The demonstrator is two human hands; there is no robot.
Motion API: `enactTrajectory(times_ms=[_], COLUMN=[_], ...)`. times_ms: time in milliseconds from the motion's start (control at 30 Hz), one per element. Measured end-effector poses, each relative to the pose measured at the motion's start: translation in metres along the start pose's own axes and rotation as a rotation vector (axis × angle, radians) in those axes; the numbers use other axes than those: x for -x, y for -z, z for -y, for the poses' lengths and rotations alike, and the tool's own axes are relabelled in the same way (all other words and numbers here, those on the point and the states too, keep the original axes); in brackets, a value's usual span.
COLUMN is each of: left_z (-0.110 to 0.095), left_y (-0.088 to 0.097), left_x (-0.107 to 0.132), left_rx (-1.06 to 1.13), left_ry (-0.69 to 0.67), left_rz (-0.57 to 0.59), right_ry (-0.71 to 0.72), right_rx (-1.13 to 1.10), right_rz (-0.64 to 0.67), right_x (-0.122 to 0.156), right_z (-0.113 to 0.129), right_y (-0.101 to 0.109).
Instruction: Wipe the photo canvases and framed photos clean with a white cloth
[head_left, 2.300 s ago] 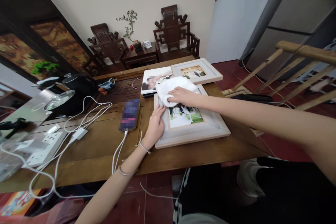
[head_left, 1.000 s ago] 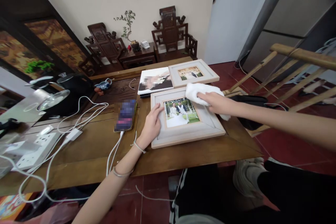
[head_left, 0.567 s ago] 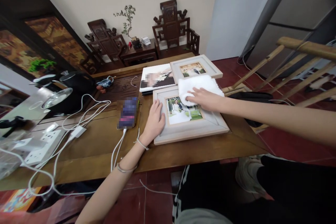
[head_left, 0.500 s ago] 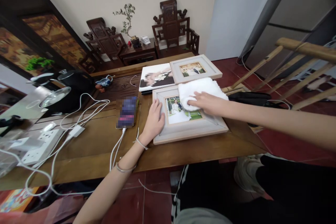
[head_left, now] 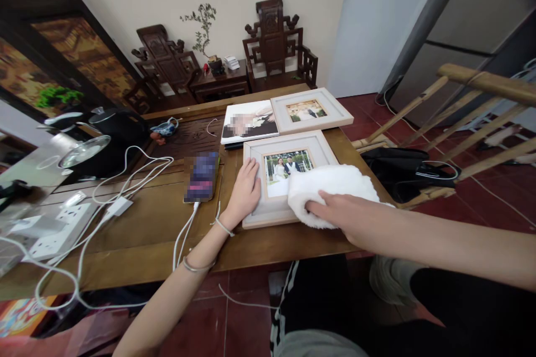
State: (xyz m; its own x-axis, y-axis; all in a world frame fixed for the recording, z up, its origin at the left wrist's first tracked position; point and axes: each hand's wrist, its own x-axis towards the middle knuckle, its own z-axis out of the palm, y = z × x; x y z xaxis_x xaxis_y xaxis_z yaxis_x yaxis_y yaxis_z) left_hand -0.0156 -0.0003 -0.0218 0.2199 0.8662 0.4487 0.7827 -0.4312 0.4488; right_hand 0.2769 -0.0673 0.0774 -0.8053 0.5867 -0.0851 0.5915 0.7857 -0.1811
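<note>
A pale wooden picture frame (head_left: 272,211) with a photo of a couple lies face up on the table near its front edge. My left hand (head_left: 245,192) rests on the frame's left side, fingers extended along the rim. In my right hand (head_left: 335,212) is a fluffy white cloth (head_left: 335,183), gripped and pressed on the frame's lower right part, so that corner is hidden. Behind it lie a second framed photo (head_left: 330,99) and, to that one's left, a white-edged photo panel (head_left: 249,121) on something dark.
A phone (head_left: 201,177) with a white cable lies left of the frame. Further left are a power strip (head_left: 62,232), tangled white cables, and a black kettle (head_left: 117,128). A bamboo chair (head_left: 481,100) holding a black bag (head_left: 393,170) stands at the right.
My right hand has drawn the white cloth from the frame's upper right down to its lower right, uncovering more of the photo. My left hand stays on the frame's left side.
</note>
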Motion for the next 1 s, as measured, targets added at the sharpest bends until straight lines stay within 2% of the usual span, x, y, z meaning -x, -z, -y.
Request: enactTrajectory(times_ms=[67,167,333,467,600,733,900,1000], left_z=[0.0,0.0,-0.001,-0.002,-0.002,-0.002,-0.003,-0.003], left_y=[0.0,0.001,0.002,0.001,-0.001,-0.003,-0.002,-0.002], left_x=[0.0,0.0,0.0,0.0,0.0,0.0,-0.001,-0.001], left_rx=[-0.002,-0.003,0.02,0.031,0.063,0.081,0.084,0.079], left_ry=[-0.006,-0.009,-0.006,0.021,0.04,0.042,0.043,0.043], left_rz=[0.003,0.007,0.015,-0.006,-0.046,-0.082,-0.068,-0.063], right_ry=[-0.006,-0.003,0.038,0.045,0.087,0.058,0.103,0.109], right_rx=[0.042,0.101,0.288,0.414,0.477,0.443,0.237,0.184], right_rz=[-0.044,-0.109,-0.201,-0.167,-0.122,0.004,0.09,0.115], right_x=[-0.011,-0.033,-0.076,-0.103,-0.106,-0.082,-0.036,-0.018], right_z=[-0.014,-0.048,-0.107,-0.128,-0.115,-0.075,-0.021,-0.002], right_y=[-0.006,-0.008,0.012,0.021,0.008,-0.001,0.011,0.019])
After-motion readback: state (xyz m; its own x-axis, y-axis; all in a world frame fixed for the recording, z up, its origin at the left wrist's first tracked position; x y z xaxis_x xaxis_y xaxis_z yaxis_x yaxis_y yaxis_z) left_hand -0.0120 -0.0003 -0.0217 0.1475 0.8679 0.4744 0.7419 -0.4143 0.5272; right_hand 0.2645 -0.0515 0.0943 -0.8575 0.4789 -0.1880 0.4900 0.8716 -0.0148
